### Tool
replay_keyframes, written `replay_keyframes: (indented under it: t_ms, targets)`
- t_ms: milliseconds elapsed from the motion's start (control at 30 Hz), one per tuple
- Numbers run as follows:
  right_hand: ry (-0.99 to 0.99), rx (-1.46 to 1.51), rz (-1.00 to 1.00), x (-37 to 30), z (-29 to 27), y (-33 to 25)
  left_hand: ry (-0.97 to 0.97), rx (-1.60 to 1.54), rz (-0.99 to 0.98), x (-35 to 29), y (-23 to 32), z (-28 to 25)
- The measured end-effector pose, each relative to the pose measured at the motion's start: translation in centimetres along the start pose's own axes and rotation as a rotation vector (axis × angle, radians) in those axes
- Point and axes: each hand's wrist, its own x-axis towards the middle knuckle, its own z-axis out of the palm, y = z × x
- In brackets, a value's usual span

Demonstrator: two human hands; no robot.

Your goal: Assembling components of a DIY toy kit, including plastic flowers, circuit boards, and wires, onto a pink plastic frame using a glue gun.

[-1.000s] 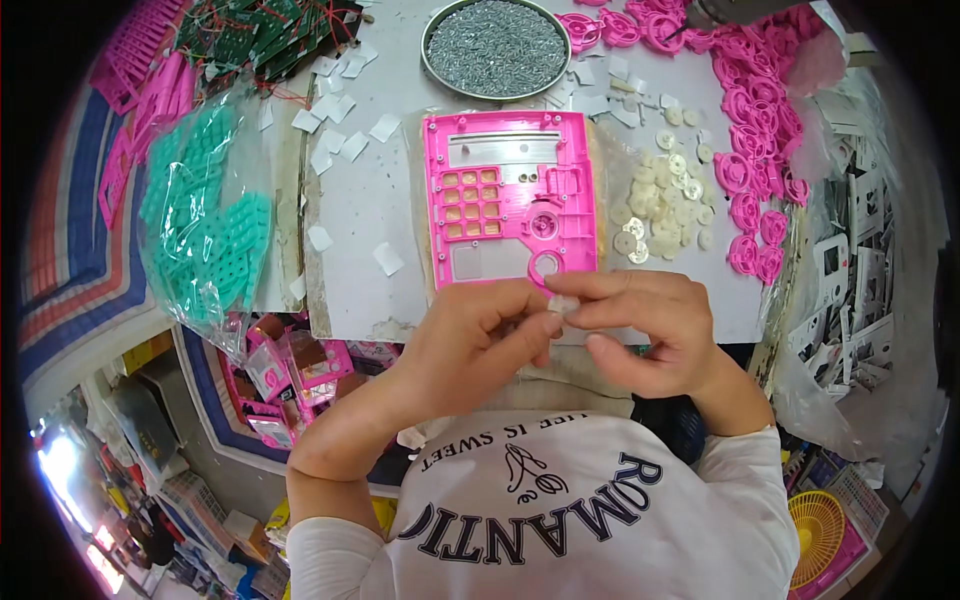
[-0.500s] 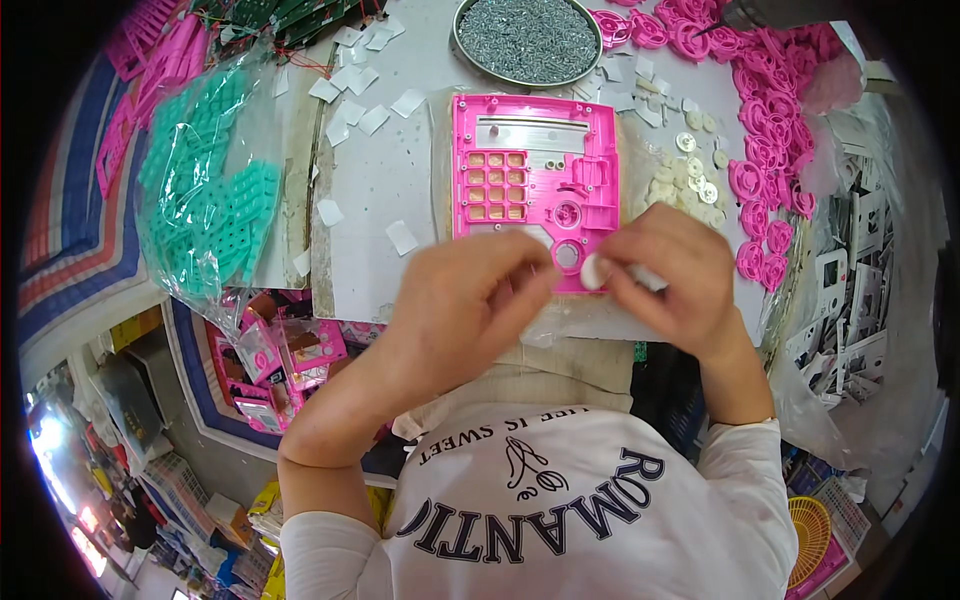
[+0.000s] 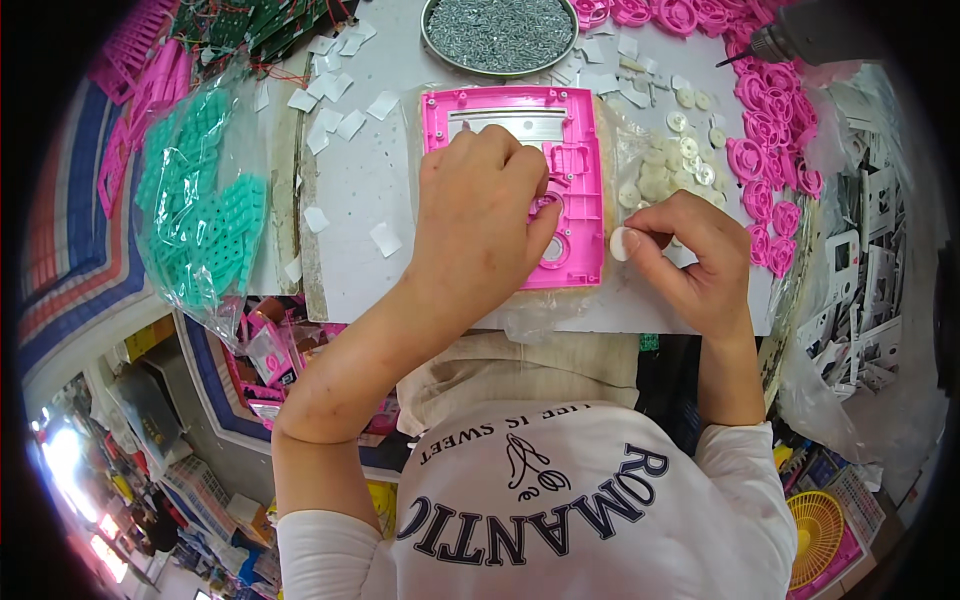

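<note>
Head view. The left hand (image 3: 478, 215) lies palm-down on a pink plastic panel (image 3: 520, 180) flat on the white worktable (image 3: 370, 190), its fingers curled over the panel's middle and pressing there; nothing is seen enclosed in them. The right hand (image 3: 690, 260), just right of the panel, pinches a small white disc (image 3: 621, 243) between thumb and fingertips. Loose white discs (image 3: 660, 175) lie beyond it; a round tray of screws (image 3: 498, 32) sits above the panel.

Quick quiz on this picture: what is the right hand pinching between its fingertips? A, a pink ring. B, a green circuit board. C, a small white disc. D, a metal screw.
C: the right hand pinches a small white disc just right of the pink plastic panel.
</note>
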Motion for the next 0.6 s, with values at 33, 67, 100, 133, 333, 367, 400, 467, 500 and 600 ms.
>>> replay_keyframes:
  t_ms: [33,67,100,133,333,367,400,467,500,600]
  targets:
    - [0.005,0.003,-0.003,-0.08,-0.07,0.05,-0.003,0.011,-0.009,-0.01,0.01,0.16]
    - [0.010,0.006,-0.006,-0.14,-0.15,0.10,-0.006,0.021,-0.019,-0.02,0.00,0.28]
    - [0.015,0.009,-0.009,-0.20,-0.24,0.14,-0.009,0.032,-0.028,0.01,0.05,0.35]
    - [0.021,0.016,-0.015,-0.27,-0.29,0.21,-0.009,0.041,-0.030,0.03,0.13,0.40]
    - [0.039,0.029,-0.017,-0.59,-0.61,0.34,0.026,0.075,-0.017,0.20,0.41,0.59]
    - [0.043,0.030,-0.017,-0.64,-0.65,0.37,0.044,0.085,-0.006,0.27,0.44,0.60]
    - [0.047,0.031,-0.018,-0.69,-0.68,0.39,0.063,0.094,0.005,0.33,0.46,0.60]
    - [0.047,0.035,-0.013,-0.78,-0.74,0.47,0.059,0.085,-0.001,0.29,0.36,0.77]
    - [0.047,0.036,-0.010,-0.80,-0.74,0.49,0.057,0.080,-0.004,0.27,0.30,0.84]
    - [0.042,0.015,-0.018,-0.71,-0.70,0.56,0.067,0.079,0.004,0.24,0.25,0.90]
